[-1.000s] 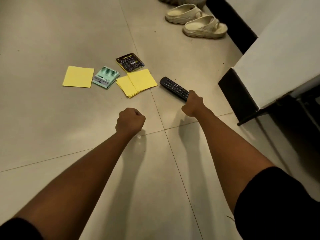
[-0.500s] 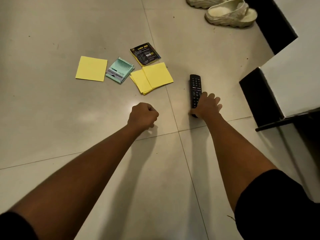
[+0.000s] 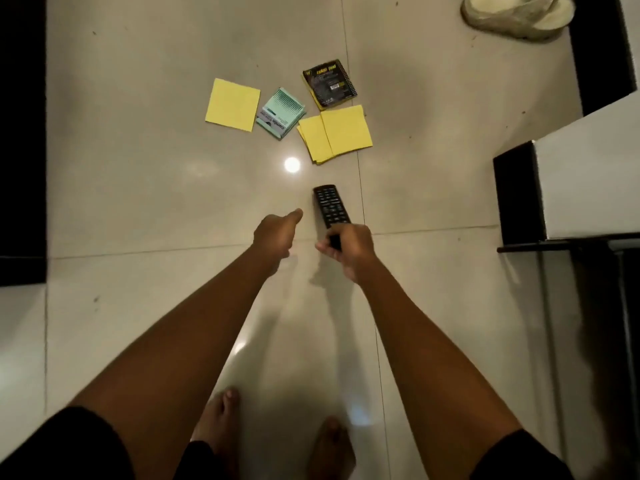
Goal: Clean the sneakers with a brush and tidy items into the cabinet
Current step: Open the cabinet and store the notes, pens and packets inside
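My right hand (image 3: 349,249) grips the near end of a black remote control (image 3: 329,206), which points away from me above the tiled floor. My left hand (image 3: 275,233) hovers just left of the remote with the thumb stretched out and the other fingers curled, holding nothing. Further out on the floor lie a single yellow paper pad (image 3: 232,104), a mint-green box (image 3: 280,113), a black spiral notebook (image 3: 329,83) and a fanned stack of yellow paper pads (image 3: 336,133). A pale sneaker (image 3: 516,15) sits at the top right.
A white cabinet with a black side (image 3: 581,174) stands on the right. Dark furniture (image 3: 20,140) runs along the left edge. My bare feet (image 3: 221,420) are on the glossy tiles (image 3: 138,188) below my arms.
My right hand closed round the remote's near end and lifted it off the floor. The view swung to look straight down, and my left thumb has come out from the fist.
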`<action>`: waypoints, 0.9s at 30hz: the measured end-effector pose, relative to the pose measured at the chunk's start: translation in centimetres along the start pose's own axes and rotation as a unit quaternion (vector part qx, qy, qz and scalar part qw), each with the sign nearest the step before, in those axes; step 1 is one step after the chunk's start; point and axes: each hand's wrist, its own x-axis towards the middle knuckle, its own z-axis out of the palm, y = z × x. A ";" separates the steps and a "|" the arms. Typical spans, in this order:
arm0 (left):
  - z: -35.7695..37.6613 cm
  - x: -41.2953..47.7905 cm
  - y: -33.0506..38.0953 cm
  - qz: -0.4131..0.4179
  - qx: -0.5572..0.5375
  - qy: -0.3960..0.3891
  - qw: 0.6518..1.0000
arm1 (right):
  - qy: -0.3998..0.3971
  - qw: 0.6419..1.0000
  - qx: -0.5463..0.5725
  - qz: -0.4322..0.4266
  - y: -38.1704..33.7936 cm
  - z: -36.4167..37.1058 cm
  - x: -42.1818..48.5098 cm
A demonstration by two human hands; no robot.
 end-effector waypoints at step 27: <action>-17.1 10.2 16.4 0.125 0.159 0.195 0.960 | 0.007 0.810 -0.562 -0.166 -18.5 12.0 10.1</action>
